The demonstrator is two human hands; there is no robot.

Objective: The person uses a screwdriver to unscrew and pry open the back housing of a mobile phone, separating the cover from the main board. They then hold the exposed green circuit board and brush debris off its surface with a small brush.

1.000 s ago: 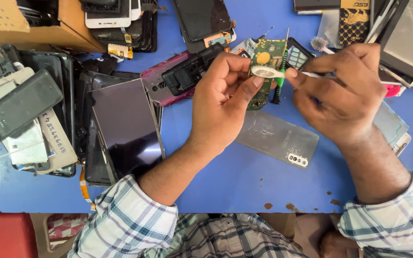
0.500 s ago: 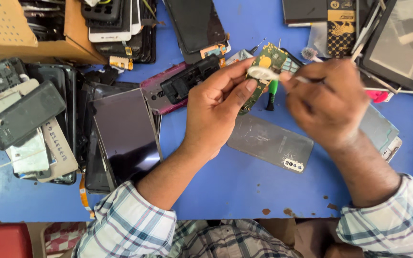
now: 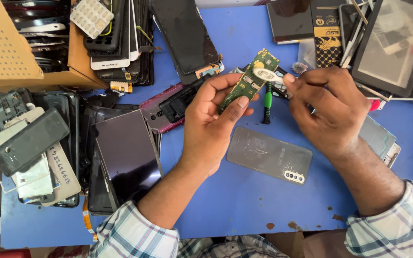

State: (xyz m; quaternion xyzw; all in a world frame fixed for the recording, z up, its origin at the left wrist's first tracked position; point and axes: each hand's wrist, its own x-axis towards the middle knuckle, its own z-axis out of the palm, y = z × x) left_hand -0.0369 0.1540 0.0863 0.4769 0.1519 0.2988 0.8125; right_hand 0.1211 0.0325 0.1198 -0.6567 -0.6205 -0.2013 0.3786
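Holding a green circuit board (image 3: 250, 80) tilted above the blue table (image 3: 244, 205), the left hand (image 3: 212, 125) has its fingers (image 3: 239, 102) closed on the lower edge. Right hand (image 3: 330, 109) pinches shut beside the white round part (image 3: 265, 73) on the board (whether touching, I cannot tell). Working that part seems the step; it calls for a steady board.

Blue-topped table (image 3: 244, 210), surface scuffed, with small brown spots near its lower edge. At centre lay a grey phone back cover (image 3: 268, 155), camera cut-out at its lower right end; left of it a dark phone screen (image 3: 126, 153) rested on a heap of phone bodies and covers (image 3: 34, 143). Upper left stood a cardboard box (image 3: 34, 62) of phone frames; upper right lay a tablet (image 3: 390, 45) among flat panels, and a green-handled screwdriver (image 3: 266, 102) lay above centre.
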